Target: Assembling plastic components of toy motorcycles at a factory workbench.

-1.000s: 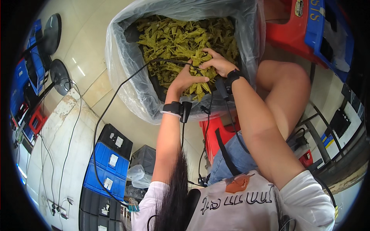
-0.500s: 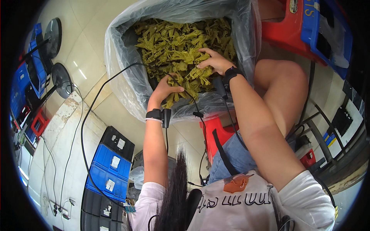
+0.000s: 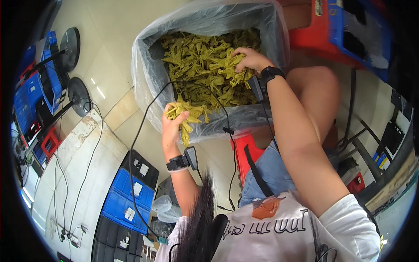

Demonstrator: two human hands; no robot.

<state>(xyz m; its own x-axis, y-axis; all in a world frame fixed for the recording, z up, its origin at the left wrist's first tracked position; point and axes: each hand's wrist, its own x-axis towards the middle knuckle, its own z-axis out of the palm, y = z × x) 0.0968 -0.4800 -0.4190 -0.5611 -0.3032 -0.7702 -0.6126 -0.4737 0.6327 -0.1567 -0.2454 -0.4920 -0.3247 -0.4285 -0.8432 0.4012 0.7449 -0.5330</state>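
Loose grip, spiky pile

Left hand (image 3: 170, 125) has its fingers wrapped around a bunch of olive-yellow pieces (image 3: 188, 112) over the near-left edge of a clear plastic liner (image 3: 146, 81). Right hand (image 3: 252, 61) is curled at the right of the pile (image 3: 196, 56) inside; can't tell if it's gripping. A gentle grip's probably best, since those prongs look snaggy. Blue crates (image 3: 132, 187) sit lower left, contents hidden.

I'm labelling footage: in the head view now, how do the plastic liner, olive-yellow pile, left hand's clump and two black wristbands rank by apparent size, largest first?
1. Plastic liner
2. Olive-yellow pile
3. Clump in the left hand
4. Left wristband and right wristband: too alike to rank
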